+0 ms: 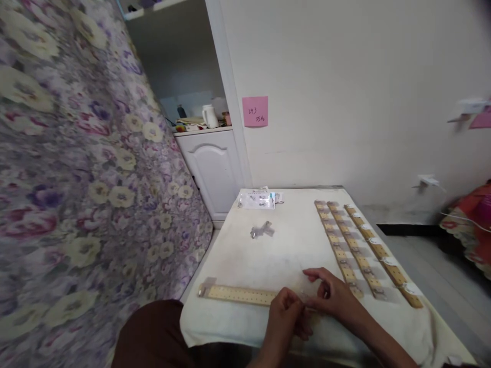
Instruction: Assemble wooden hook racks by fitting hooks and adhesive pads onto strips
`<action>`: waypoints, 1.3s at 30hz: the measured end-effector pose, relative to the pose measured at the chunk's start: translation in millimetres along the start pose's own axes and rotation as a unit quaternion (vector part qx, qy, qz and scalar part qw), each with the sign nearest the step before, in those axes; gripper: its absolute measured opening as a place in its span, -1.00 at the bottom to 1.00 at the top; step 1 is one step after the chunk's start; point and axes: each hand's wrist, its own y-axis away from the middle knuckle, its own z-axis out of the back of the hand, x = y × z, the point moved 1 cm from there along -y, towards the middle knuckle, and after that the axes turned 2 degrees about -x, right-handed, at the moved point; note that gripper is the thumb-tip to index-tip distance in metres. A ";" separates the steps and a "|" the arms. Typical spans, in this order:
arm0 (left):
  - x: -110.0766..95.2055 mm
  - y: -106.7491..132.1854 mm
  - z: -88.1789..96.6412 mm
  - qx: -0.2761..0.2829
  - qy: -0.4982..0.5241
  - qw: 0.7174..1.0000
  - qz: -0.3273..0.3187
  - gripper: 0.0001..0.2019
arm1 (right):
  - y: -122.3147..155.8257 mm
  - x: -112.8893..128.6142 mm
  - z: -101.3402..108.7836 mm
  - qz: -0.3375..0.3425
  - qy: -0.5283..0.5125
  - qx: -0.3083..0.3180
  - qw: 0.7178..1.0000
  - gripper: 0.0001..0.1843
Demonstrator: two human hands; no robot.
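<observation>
My left hand (287,309) is closed in a pinch at the right part of a pale wooden strip (240,295) with rows of small holes. Close against it, my right hand (334,295) brings thumb and fingers together, with one finger lifted. Between the fingertips is a tiny, clear-looking bit that is too small to name. The hands cover the right end of the strip. At its left end sits a small metal clip (201,290) with a see-through flap. Farther back on the cloth lie a few loose metal clips with clear flaps (263,230).
Three wooden strips, left (334,240), middle (355,245) and right (379,249), lie at the table's right, bearing clips or white round pieces. Clear packets (256,199) lie at the back of the cloth-covered table (230,255). A flowered curtain (95,179) hangs left.
</observation>
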 end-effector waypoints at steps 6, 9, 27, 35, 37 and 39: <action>1.6 5.5 -8.8 -0.003 0.032 0.999 0.041 -0.79 | -3.2 -4.2 23.8 -0.018 -0.016 -0.016 1.000 -0.70; 5.0 6.6 -17.3 -0.009 0.061 0.996 0.071 -0.78 | -2.8 -10.9 32.7 -0.040 -0.044 0.006 0.998 -0.75; 35.1 3.4 -81.5 -0.032 0.105 0.982 0.155 -0.81 | 3.6 -30.4 59.5 -0.039 0.048 0.014 0.998 -0.82; 37.1 1.3 -89.3 -0.033 0.125 0.975 0.180 -0.88 | 1.2 -38.1 60.5 -0.043 0.103 -0.010 0.994 -0.80; 37.2 0.1 -91.5 -0.039 0.127 0.974 0.186 -0.91 | -0.1 -40.6 60.1 -0.049 0.121 -0.017 0.991 -0.79; 37.8 -0.5 -93.4 -0.044 0.128 0.973 0.188 -0.93 | -0.9 -42.0 59.4 -0.058 0.132 -0.020 0.989 -0.77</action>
